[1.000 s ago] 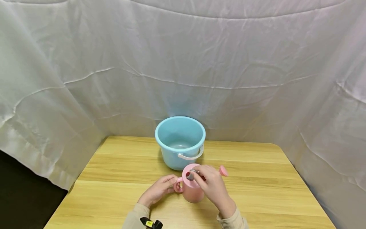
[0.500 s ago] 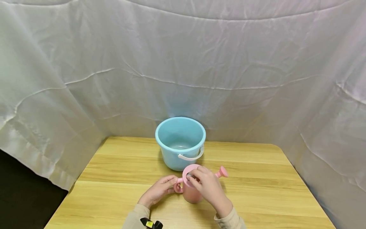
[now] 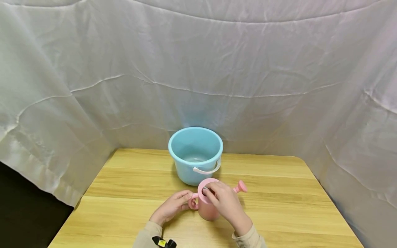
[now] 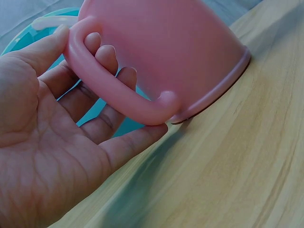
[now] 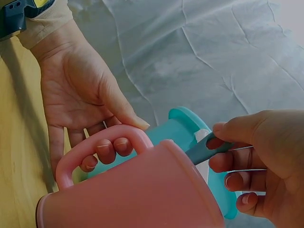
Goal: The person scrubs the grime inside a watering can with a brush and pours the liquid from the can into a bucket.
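Observation:
A pink watering can [image 3: 208, 210] stands upright on the wooden table, its spout pointing right. My left hand [image 3: 172, 205] holds its handle [image 4: 102, 78], thumb at the top and several fingertips passing through the loop, as the left wrist view shows. Over the can's top opening, my right hand [image 3: 228, 204] pinches a grey-blue tool handle [image 5: 205, 148] between thumb and fingers. The tool's lower end is hidden inside the can, so its kind cannot be told.
A light blue bucket [image 3: 183, 172] with a white bail handle [image 3: 207, 171] stands just behind the can. Pale grey curtains [image 3: 248, 69] hang along the back and both sides of the wooden table [image 3: 294, 206].
My right hand has lowered the grey tool into the can, so its ridged part, seen a second ago at the opening, is now hidden. My left hand and the bucket stay put.

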`<action>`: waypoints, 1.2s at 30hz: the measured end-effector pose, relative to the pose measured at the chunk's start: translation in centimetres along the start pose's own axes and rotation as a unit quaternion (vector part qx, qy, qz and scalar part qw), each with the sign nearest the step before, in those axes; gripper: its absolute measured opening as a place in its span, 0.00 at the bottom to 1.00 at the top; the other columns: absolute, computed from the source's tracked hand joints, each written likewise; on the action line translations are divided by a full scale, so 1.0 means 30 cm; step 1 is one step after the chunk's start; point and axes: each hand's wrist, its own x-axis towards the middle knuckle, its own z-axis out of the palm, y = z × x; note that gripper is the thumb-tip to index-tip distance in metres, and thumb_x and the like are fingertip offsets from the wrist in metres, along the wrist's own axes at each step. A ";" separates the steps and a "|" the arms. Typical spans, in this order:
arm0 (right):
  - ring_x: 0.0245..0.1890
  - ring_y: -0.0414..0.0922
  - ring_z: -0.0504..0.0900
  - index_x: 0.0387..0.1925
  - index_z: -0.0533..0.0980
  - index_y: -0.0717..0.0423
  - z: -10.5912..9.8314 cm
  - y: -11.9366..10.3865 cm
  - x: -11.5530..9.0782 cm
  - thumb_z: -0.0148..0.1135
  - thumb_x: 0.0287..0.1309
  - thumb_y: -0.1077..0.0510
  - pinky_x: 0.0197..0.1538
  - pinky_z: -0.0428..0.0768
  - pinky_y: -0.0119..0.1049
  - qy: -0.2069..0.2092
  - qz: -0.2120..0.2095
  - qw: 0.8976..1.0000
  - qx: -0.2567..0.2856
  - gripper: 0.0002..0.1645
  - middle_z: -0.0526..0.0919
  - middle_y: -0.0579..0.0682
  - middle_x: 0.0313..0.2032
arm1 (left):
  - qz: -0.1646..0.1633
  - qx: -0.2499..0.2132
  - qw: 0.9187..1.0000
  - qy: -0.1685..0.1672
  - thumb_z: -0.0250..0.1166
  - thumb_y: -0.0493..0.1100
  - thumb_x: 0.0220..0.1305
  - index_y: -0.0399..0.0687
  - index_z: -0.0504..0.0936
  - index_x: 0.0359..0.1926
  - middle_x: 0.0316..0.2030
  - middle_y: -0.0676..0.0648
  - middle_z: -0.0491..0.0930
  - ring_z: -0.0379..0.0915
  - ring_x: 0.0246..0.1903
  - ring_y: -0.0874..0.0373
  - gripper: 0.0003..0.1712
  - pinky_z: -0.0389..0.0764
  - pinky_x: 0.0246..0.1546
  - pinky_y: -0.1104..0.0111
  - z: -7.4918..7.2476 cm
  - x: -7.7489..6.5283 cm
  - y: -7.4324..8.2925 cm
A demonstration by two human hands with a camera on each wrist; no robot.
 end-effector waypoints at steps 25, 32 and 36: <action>0.23 0.40 0.73 0.36 0.80 0.60 -0.011 0.009 0.007 0.67 0.51 0.69 0.26 0.73 0.24 0.151 -0.066 0.982 0.094 0.09 0.78 0.46 0.24 | -0.010 -0.008 1.000 0.008 0.46 0.47 0.77 0.45 0.74 0.32 0.38 0.49 0.78 0.81 0.45 0.53 0.17 0.81 0.56 0.60 0.000 -0.002 0.012; 0.23 0.39 0.72 0.36 0.80 0.59 -0.009 0.013 0.008 0.66 0.54 0.67 0.26 0.71 0.21 0.173 -0.083 0.976 0.102 0.07 0.77 0.45 0.23 | -0.015 -0.009 1.000 0.012 0.47 0.48 0.77 0.46 0.74 0.32 0.41 0.45 0.78 0.81 0.45 0.53 0.17 0.81 0.55 0.61 0.002 -0.004 0.011; 0.23 0.38 0.72 0.36 0.80 0.59 -0.008 0.014 0.007 0.66 0.54 0.68 0.26 0.71 0.20 0.174 -0.084 0.976 0.104 0.07 0.77 0.46 0.23 | -0.018 -0.008 1.000 0.015 0.47 0.47 0.77 0.46 0.74 0.32 0.43 0.43 0.78 0.81 0.45 0.52 0.16 0.81 0.55 0.62 0.002 -0.004 0.006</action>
